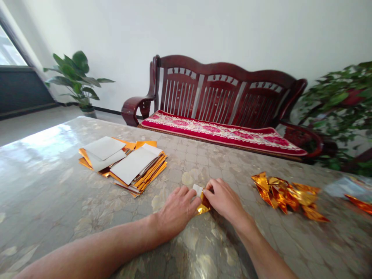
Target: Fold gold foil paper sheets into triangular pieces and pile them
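Observation:
Between my hands, low over the table, is a partly folded sheet of gold foil paper (204,206) with a white backing showing at its top. My left hand (179,207) is closed on its left side, fingers curled over the edge. From the right, my right hand (223,197) pinches the paper between thumb and forefinger. Much of the fold is hidden behind the fingers. To the left lies a stack of foil paper sheets (135,164), several with the white side up. On the right sits a pile of folded gold foil pieces (286,193).
The table (95,217) has a glossy, patterned cover. At its right edge lie a clear plastic bag (344,186) and an orange foil piece (360,203). Beyond stands a dark wooden bench (221,93) with a red runner (215,130), flanked by a potted plant (77,77) and leafy greenery (343,104).

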`<state>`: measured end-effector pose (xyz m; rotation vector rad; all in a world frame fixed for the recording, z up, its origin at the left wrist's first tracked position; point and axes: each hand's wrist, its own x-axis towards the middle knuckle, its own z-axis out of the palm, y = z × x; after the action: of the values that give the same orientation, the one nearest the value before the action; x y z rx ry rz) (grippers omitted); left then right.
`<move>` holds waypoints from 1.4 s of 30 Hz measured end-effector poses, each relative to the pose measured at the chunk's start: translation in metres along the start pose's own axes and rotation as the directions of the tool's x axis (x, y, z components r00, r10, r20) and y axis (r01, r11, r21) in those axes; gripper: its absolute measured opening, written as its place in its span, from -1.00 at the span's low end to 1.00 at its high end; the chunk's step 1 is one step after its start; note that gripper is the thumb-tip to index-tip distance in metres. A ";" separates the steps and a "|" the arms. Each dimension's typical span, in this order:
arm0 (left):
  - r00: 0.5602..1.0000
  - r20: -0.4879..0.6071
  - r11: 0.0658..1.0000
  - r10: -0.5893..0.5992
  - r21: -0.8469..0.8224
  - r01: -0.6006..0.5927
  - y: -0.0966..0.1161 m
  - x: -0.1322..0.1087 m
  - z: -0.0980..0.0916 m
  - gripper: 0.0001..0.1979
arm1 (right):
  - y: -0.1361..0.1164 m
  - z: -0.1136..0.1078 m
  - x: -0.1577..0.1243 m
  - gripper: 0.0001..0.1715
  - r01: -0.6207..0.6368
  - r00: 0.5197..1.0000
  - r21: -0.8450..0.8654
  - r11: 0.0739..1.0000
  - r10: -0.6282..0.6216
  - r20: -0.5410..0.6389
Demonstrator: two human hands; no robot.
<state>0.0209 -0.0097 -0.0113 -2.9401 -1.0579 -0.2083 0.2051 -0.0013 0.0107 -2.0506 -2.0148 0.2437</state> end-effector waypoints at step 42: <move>0.997 -0.081 0.997 0.017 -0.074 -0.023 -0.009 0.003 -0.012 -0.76 | -0.003 0.025 -0.022 -0.79 0.201 0.949 0.012 0.979 -0.192 -0.252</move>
<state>0.0160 -0.0017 0.0005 -2.9786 -1.0319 -0.3701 0.1940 -0.0218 -0.0138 -1.7420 -2.0200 -0.0154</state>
